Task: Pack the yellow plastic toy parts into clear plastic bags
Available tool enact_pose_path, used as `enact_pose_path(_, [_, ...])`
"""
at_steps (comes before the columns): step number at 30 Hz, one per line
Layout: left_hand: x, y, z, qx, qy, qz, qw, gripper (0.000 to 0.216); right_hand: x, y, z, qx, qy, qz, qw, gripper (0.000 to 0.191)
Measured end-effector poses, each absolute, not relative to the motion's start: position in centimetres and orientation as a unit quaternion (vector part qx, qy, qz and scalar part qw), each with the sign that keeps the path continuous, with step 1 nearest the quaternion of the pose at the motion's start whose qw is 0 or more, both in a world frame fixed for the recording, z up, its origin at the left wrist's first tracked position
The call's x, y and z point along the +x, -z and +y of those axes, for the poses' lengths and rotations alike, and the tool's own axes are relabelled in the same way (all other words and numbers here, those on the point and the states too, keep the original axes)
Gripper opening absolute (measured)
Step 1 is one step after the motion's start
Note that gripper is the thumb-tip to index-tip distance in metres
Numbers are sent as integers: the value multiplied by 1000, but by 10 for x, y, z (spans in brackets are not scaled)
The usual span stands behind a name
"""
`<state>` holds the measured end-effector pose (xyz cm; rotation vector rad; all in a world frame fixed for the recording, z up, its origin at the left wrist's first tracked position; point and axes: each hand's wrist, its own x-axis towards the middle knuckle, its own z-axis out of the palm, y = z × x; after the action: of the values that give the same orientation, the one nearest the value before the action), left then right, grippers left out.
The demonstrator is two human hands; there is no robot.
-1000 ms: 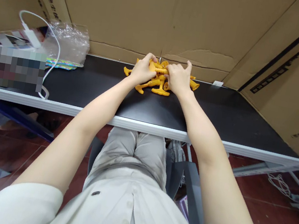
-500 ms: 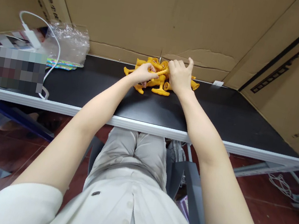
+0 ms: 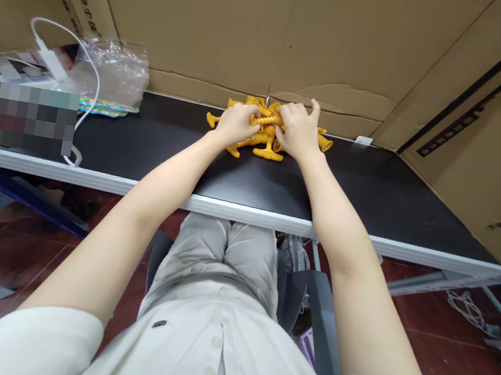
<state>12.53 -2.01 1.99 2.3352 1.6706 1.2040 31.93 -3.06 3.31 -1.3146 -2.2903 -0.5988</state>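
Note:
Between my hands is a yellow plastic piece with a ridged, screw-like shaft [image 3: 268,121], held roughly level above a heap of like parts. My left hand [image 3: 237,122] is closed on its left end. The fingers of my right hand [image 3: 299,130] are bent round its right end, with the little finger sticking out. Beneath and around lie several more yellow pieces; one with a T-shaped handle [image 3: 268,153] points toward me, and a hollow tube-like one [image 3: 324,143] sticks out at the right. My fingers hide part of the heap.
The black tabletop [image 3: 355,192] has a silver front edge [image 3: 250,214]. A cardboard wall [image 3: 220,22] stands behind it. At the left are a clear plastic bag [image 3: 116,72], a white cable [image 3: 99,76] and a white plug-like block [image 3: 53,62]. A small white item [image 3: 364,140] lies at the back right.
My left hand has turned slightly and the ridged piece now lies more level between both hands. My right fingers have curled further round its right end.

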Motion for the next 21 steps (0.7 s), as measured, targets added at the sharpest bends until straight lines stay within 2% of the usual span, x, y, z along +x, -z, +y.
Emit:
enact_pose_path(14, [120, -17, -15, 750, -393, 532, 13, 14, 317, -38, -36, -474, 227, -825, 209, 44])
enact_pose_path(21, [124, -19, -17, 743, -388, 546, 19, 11, 321, -35, -26, -460, 236, -823, 234, 41])
